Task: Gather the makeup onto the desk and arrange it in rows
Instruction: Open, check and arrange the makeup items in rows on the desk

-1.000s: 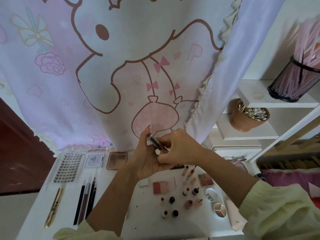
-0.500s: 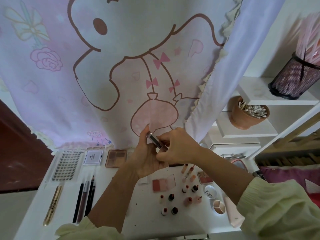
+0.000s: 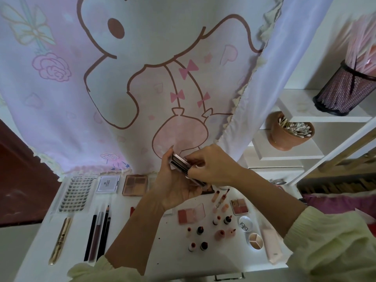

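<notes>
**Makeup tube hovering over the desk, barely shifting**

Makeup is lying across the white desk in the lower half of the frame. A clear lash tray and dark pencils at lower left are looking ordered, while the small round bottles at lower centre are sitting looser.

Above them, at frame centre, both hands are staying raised as they were a second ago. The left hand is cradling a slim silvery-pink metallic tube in its curled palm. The right hand is pinching the tube's lower end from above.

The tube is keeping nearly the same slant, clear of the desk. Judging by this, it is still being closed or checked, and its place in a row is pending.
</notes>
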Tool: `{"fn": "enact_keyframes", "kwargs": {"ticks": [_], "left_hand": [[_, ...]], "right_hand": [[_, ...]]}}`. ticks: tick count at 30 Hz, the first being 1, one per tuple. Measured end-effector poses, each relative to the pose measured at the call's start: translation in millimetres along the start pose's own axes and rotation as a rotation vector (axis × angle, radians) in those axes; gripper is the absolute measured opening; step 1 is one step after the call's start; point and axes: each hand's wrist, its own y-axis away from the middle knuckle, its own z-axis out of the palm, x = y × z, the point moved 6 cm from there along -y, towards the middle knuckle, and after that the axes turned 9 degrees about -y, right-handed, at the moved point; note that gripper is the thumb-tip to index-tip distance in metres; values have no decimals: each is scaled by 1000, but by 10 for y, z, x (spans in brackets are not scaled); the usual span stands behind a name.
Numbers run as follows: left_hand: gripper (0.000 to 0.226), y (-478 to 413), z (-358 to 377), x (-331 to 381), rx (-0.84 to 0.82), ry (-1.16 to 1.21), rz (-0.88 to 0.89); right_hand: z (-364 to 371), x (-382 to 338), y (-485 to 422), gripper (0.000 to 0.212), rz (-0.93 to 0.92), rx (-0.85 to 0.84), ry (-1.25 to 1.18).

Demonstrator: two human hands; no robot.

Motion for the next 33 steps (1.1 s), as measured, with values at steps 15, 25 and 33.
{"fn": "enact_keyframes", "kwargs": {"ticks": [15,25,33], "left_hand": [[89,9,45,-13,-377,80,-138],[98,-75,-272,212,73,-335,-196],[55,-150,-441,436,397,-417,-53]], "right_hand": [[-268,233,-8,43,192,99,-265],[-415,466,-32,49,316,297,-174],[-341,806,-48,42,518,354,-159]]}}
